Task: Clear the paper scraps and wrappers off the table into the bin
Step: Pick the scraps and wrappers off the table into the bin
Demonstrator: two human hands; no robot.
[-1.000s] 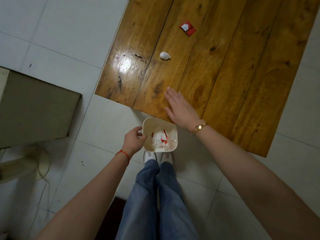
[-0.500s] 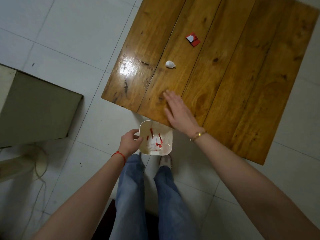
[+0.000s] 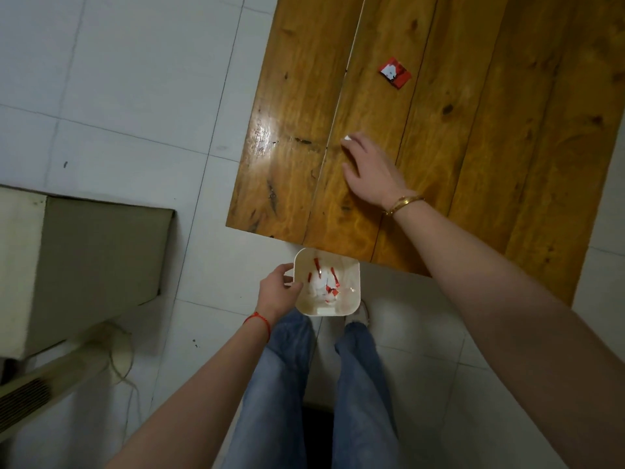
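— Fingers (image 3: 351, 148) of the right hand (image 3: 370, 172) reached forward, curled slightly, tips touching one small white paper scrap (image 3: 347, 138); whether they pinched it, I could not tell.

— And the left hand (image 3: 278, 292)?

— It gripped the left rim of one cream, round-cornered square bin (image 3: 351, 292), held just below the table's near edge, with red and white scraps inside.

— What else lay on the table (image 3: 473, 198)?

— One red wrapper (image 3: 395, 73), flat, well beyond the hand. Glossy, knotted wooden planks lay bare around it, with pale tiled floor (image 3: 135, 96) to the left.
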